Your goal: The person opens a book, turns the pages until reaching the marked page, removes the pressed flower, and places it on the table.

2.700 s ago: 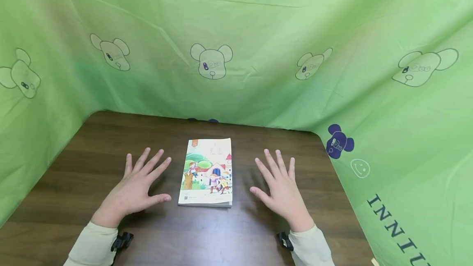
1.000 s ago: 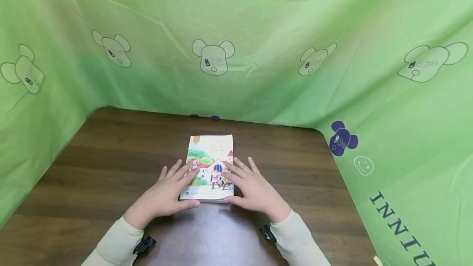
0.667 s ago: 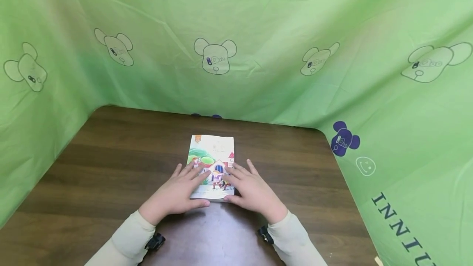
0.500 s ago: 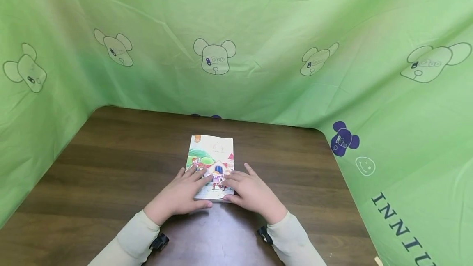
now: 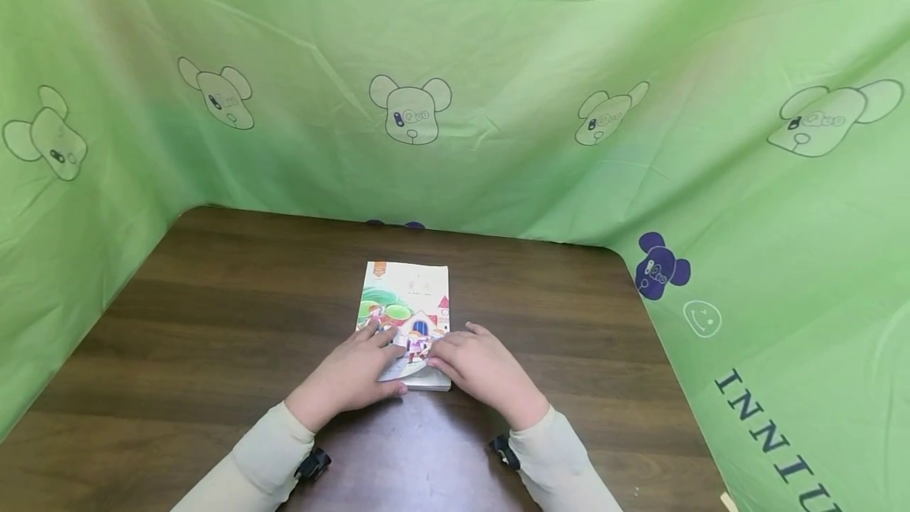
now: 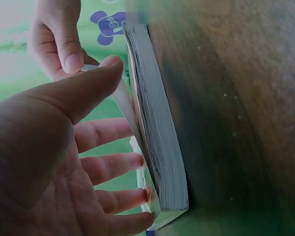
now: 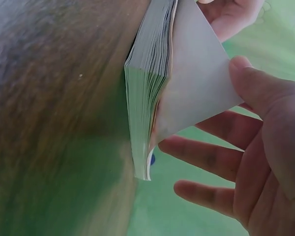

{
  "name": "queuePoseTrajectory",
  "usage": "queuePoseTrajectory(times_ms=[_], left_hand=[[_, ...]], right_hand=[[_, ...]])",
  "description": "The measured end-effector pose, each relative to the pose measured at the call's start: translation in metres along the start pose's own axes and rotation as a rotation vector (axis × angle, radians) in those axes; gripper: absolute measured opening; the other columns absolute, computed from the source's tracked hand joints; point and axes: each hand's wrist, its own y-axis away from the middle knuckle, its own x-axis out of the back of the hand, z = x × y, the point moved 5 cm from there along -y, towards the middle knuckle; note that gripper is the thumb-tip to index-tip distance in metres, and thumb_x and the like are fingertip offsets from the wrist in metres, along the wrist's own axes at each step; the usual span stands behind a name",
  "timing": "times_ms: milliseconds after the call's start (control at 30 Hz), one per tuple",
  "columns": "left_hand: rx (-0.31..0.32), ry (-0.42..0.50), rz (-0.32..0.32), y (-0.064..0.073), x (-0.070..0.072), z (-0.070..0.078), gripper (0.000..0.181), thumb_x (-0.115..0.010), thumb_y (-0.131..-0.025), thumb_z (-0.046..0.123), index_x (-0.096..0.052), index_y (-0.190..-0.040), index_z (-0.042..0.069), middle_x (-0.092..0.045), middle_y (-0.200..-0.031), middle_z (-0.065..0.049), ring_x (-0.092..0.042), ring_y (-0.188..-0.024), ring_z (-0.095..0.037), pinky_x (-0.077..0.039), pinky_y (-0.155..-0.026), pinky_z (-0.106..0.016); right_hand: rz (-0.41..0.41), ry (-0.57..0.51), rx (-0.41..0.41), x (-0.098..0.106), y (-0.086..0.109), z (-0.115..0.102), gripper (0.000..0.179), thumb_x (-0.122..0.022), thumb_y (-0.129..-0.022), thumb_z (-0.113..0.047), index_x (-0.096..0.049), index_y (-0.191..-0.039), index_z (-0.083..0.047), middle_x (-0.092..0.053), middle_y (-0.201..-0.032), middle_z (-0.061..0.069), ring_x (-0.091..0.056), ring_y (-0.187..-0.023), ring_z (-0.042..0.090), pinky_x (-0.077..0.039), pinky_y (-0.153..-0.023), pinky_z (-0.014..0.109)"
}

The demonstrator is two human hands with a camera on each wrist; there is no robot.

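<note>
A thick paperback book (image 5: 405, 279) with a picture of children and a house on its front lies on the wooden table. My right hand (image 5: 489, 370) pinches the near right corner of its front cover (image 7: 196, 73) between thumb and fingers. That corner is bent up off the page block (image 7: 150, 54), as the right wrist view shows. My left hand (image 5: 348, 374) has its spread, relaxed fingers on the left part of the cover, fingertips touching it in the left wrist view. Both hands hide the lower sides of the picture.
The brown table (image 5: 235, 314) extends around the book. A green cloth (image 5: 498, 38) with printed bear heads hangs behind it and along both sides. Black straps with small devices (image 5: 313, 464) sit on both wrists. A pale object's corner (image 5: 728, 502) shows at lower right.
Both hands came in from either side of the book onto its cover. The right fingers have since closed on the near right corner and raised it; the left hand slid slightly right.
</note>
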Motion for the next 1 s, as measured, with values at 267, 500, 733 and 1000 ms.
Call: queuePoseTrajectory(times_ms=[267,500,733,1000], left_hand=[[-0.017,-0.001,0.051,-0.003,0.004,0.000,0.047,-0.077,-0.091,0.039,-0.071,-0.129,0.011,-0.057,-0.147,-0.018,-0.044,-0.142,-0.049,-0.038,-0.116,-0.057],[0.002,0.046,0.051,0.000,0.004,-0.006,0.043,-0.070,-0.097,0.038,-0.069,-0.133,0.014,-0.057,-0.149,-0.014,-0.041,-0.145,-0.044,-0.035,-0.119,-0.054],[0.020,0.152,0.095,0.008,0.006,-0.014,0.040,-0.067,-0.100,0.036,-0.068,-0.135,0.018,-0.063,-0.142,-0.005,-0.050,-0.141,-0.033,-0.041,-0.115,-0.052],[0.037,0.316,0.190,0.020,0.014,-0.024,0.036,-0.070,-0.099,0.031,-0.070,-0.133,0.020,-0.068,-0.135,0.002,-0.061,-0.130,-0.021,-0.049,-0.108,-0.047]], right_hand=[[0.132,-0.019,-0.044,0.013,0.001,0.002,0.014,-0.069,-0.098,-0.035,-0.073,-0.101,-0.022,-0.075,-0.099,-0.010,-0.071,-0.096,0.010,-0.054,-0.097,0.043],[0.286,-0.234,-0.251,0.026,0.018,0.016,0.020,-0.070,-0.098,-0.032,-0.075,-0.111,-0.017,-0.074,-0.111,-0.007,-0.070,-0.105,0.014,-0.056,-0.093,0.040],[0.247,-0.303,-0.304,0.017,0.024,0.021,0.013,-0.071,-0.098,-0.030,-0.075,-0.105,-0.020,-0.073,-0.107,-0.009,-0.069,-0.102,0.011,-0.056,-0.092,0.037],[0.227,-0.282,-0.195,0.007,0.022,0.016,0.016,-0.074,-0.095,-0.028,-0.076,-0.107,-0.018,-0.074,-0.116,-0.003,-0.068,-0.112,0.015,-0.053,-0.100,0.039]])
